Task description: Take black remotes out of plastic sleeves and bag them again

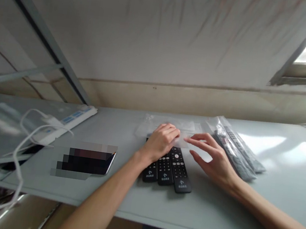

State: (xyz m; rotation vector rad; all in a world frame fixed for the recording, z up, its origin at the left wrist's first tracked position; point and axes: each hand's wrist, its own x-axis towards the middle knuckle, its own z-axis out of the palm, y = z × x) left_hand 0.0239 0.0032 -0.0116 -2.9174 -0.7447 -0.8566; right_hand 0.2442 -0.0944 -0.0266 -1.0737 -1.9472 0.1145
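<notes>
Three black remote controls lie side by side on the grey table: a left remote (149, 173), a middle remote (165, 173) and a right remote (181, 177), which is slightly angled. My left hand (163, 140) rests over their far ends with its fingers curled in; what the fingertips grip is hidden. Clear plastic bags (156, 121) lie flat just beyond that hand. To the right of the remotes, my right hand (215, 157) is open, thumb and fingers apart, its fingertips close to the edge of the clear plastic.
Bagged remotes (236, 150) lie behind my right hand. On the left are a dark, partly pixelated phone-like device (89, 162), a white power strip (68, 123) and a loose white cable (15, 159). A metal frame post (46, 39) and a wall border the table.
</notes>
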